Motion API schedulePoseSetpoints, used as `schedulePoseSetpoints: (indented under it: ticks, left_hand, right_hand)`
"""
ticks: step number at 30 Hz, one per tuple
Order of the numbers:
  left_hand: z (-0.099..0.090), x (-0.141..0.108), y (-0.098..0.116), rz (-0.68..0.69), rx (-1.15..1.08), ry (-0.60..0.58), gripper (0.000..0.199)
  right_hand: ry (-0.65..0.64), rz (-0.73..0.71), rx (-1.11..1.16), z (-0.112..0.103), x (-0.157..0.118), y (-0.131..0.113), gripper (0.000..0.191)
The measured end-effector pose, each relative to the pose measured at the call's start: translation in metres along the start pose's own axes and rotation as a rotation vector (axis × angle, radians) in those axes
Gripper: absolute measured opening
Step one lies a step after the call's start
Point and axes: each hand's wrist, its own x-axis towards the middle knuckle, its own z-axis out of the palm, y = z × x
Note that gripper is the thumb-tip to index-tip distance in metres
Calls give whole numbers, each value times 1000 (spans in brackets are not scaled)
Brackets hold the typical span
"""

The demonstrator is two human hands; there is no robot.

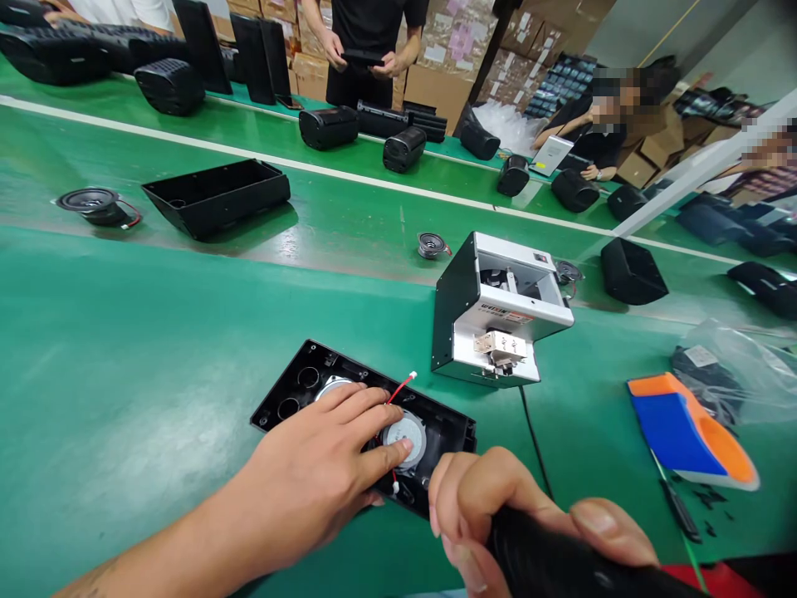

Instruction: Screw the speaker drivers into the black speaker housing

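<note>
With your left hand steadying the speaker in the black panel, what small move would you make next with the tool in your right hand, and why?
Probably bring the black tool in the right hand down toward the speaker's rim. The left hand already presses the speaker flat in the black panel, the tool's tip is out of view below the frame, and a screw feeder stands just behind.

The green table [124, 374] lies bare and wide to the left of the black panel [364, 423], but the grey machine [498, 311] with its black cord [534, 436] and the orange-and-blue tool [685, 432] crowd the right side.
</note>
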Motion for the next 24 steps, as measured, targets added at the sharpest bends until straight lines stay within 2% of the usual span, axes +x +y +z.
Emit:
schedulePoseSetpoints:
  ticks: [2, 4, 6, 9, 13, 15, 18, 20, 22, 24]
  left_hand:
    - [1, -1, 0, -6, -6, -4, 46]
    - [1, -1, -1, -15, -14, -7, 44]
    - [0, 0, -1, -22, -28, -17, 43]
    - [-3, 0, -1, -49, -72, -48, 41]
    - [-12, -2, -1, -95, -201, -57, 48]
    - [-17, 0, -4, -108, -234, -22, 39]
    - [-26, 14, -13, -117, -140, 7, 27]
    - [-31, 28, -22, -108, -55, -63, 30]
    - [-34, 40, -32, -100, -27, -190, 39]
    - [-36, 47, -40, -88, -37, -284, 41]
  right_hand:
    - [-64, 24, -28, -2, 4, -2, 17]
    - [-52, -2, -21, 2, 7, -3, 16]
    - [37, -85, 7, 9, 8, -1, 11]
    - [173, -190, 10, 18, 7, 4, 33]
    - [81, -208, -41, 19, 1, 16, 38]
    - [78, -230, -18, 20, -2, 23, 37]
    - [173, -264, -6, 22, -3, 28, 34]
    - [175, -226, -26, 23, 0, 26, 38]
    - [199, -197, -15, 21, 7, 17, 52]
    - [304, -209, 44, 13, 19, 6, 64]
